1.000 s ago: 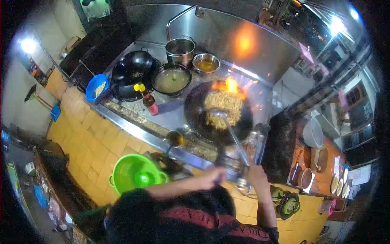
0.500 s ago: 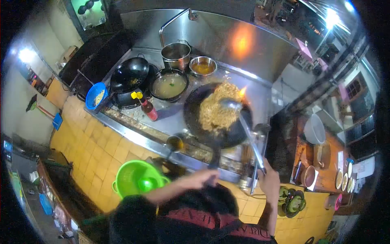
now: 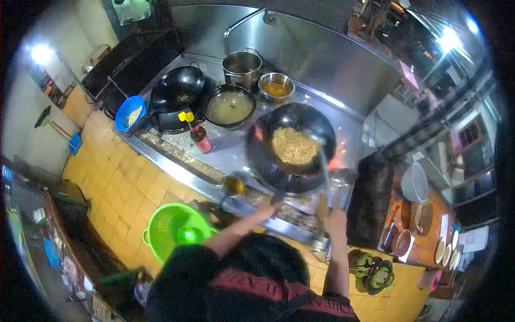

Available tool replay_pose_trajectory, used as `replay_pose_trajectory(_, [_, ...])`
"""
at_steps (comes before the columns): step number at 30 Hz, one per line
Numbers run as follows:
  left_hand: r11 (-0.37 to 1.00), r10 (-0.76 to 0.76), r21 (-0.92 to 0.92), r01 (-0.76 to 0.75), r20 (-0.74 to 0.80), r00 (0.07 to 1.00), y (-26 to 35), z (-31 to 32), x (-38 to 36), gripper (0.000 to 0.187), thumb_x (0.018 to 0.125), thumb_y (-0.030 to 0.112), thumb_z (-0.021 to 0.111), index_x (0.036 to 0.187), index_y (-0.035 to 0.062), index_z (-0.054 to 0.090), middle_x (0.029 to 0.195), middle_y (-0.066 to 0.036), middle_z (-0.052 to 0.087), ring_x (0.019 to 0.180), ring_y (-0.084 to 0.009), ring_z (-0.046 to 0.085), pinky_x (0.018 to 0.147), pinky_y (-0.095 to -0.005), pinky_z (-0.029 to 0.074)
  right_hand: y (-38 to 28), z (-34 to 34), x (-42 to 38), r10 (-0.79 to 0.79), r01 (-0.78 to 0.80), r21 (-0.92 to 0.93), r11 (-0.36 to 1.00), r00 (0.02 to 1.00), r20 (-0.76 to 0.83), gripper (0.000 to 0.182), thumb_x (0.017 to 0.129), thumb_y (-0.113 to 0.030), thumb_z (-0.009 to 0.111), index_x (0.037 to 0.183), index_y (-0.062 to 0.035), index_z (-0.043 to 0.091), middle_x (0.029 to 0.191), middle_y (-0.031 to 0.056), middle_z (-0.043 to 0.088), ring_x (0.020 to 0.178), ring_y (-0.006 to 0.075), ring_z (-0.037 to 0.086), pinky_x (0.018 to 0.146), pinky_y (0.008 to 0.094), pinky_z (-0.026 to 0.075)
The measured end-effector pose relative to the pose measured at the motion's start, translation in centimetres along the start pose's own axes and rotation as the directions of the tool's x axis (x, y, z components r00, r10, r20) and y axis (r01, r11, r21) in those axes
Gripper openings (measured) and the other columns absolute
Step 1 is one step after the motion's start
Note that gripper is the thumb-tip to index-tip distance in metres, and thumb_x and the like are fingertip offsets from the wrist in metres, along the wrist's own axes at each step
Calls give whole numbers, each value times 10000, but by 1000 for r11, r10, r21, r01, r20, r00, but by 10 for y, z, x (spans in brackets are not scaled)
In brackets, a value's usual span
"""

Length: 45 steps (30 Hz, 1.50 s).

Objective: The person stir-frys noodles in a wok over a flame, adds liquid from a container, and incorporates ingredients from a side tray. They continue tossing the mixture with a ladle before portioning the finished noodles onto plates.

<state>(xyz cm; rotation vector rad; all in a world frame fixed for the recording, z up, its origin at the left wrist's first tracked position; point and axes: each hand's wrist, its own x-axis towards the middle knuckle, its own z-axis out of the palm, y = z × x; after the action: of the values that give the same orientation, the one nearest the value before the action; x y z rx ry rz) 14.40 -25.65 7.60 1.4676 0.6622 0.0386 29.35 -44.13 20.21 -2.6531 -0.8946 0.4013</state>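
Black wok (image 3: 316,119) holding noodles (image 3: 294,146); ladle (image 3: 325,170) blurred, indistinct.

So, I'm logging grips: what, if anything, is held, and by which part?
Left hand: the wok, by its handle. Right hand: the ladle, by its handle.

The wok (image 3: 296,114) blocks the way ahead of the left hand (image 3: 267,208); a gap opens toward the right hand (image 3: 336,221).

Food (image 3: 295,146) lies in the wok (image 3: 300,115) ahead of the hands (image 3: 267,208); the bottle (image 3: 200,140) stands ahead-left on the worktop (image 3: 234,154), the basket (image 3: 162,222) to their left.
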Motion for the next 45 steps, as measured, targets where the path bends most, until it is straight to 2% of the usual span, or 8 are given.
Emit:
replay_pose_trajectory(4, [955, -134, -260, 144, 58, 989, -5, 1, -16, 434, 873, 374, 547, 1144, 46, 461, 815, -42, 614, 598, -117, 586, 493, -268, 462, 21, 89, 9, -177, 169, -53, 984, 928, -327, 545, 857, -162, 467, 1340, -38, 246, 777, 289, 578, 625, 410, 580, 551, 472, 467])
replay_pose_trajectory(8, [982, -168, -83, 170, 26, 985, 0, -2, -12, 466, 840, 451, 566, 1055, 39, 537, 771, -62, 609, 596, -120, 577, 479, -278, 454, -35, 9, 13, 137, -306, 543, 782, 934, 329, 517, 847, -233, 536, 1291, -62, 331, 719, 255, 585, 528, 365, 571, 504, 431, 459])
replay_pose_trajectory(13, [950, -126, 275, 147, -91, 988, -33, -10, 17, 456, 814, 454, 593, 889, 4, 592, 680, -56, 574, 528, -148, 553, 483, -304, 457, 0, -34, -18, -302, 296, 83, 952, 951, 64, 499, 835, -211, 538, 1283, -60, 379, 734, 249, 597, 623, 412, 593, 594, 472, 480])
replay_pose_trajectory(19, [804, -271, -449, 391, 309, 912, 14, -5, 32, 280, 809, 264, 616, 886, -4, 584, 646, -54, 574, 523, -158, 556, 471, -299, 477, -46, 26, -3, -28, 43, -141, 989, 994, 107, 493, 814, -187, 546, 1272, -67, 410, 846, 270, 602, 789, 406, 598, 701, 477, 485])
replay_pose_trajectory(23, [826, -430, -480, 296, -197, 881, 95, 59, -19, 193, 792, 214, 639, 792, 32, 576, 642, -71, 565, 523, -171, 539, 511, -312, 469, -24, -79, -15, -313, 296, 109, 949, 924, 221, 476, 799, -165, 562, 1261, -112, 458, 895, 255, 611, 835, 394, 607, 757, 441, 482])
replay_pose_trajectory(25, [606, -196, -731, 314, 245, 950, 133, 62, -52, 187, 805, 195, 626, 712, 50, 555, 638, -81, 557, 532, -176, 534, 533, -306, 466, -29, -108, -29, -82, 66, 59, 996, 934, 348, 491, 793, -168, 579, 1265, -111, 456, 928, 245, 611, 872, 394, 596, 782, 435, 472])
replay_pose_trajectory(28, [554, -299, -565, 612, 551, 779, 146, 36, -70, 207, 826, 178, 604, 667, 64, 537, 618, -64, 539, 552, -163, 539, 528, -294, 463, -10, -93, -41, -271, 262, 71, 963, 940, 209, 489, 812, -189, 580, 1261, -51, 440, 955, 282, 580, 900, 417, 561, 806, 441, 455])
replay_pose_trajectory(45, [754, -244, -535, 381, 311, 919, 43, 22, -40, 165, 810, 167, 564, 677, 74, 535, 606, -33, 550, 532, -127, 524, 533, -276, 433, 2, -25, -51, 0, 15, -223, 975, 998, 69, 495, 809, -183, 507, 1288, -111, 411, 745, 237, 597, 647, 395, 600, 621, 483, 491])
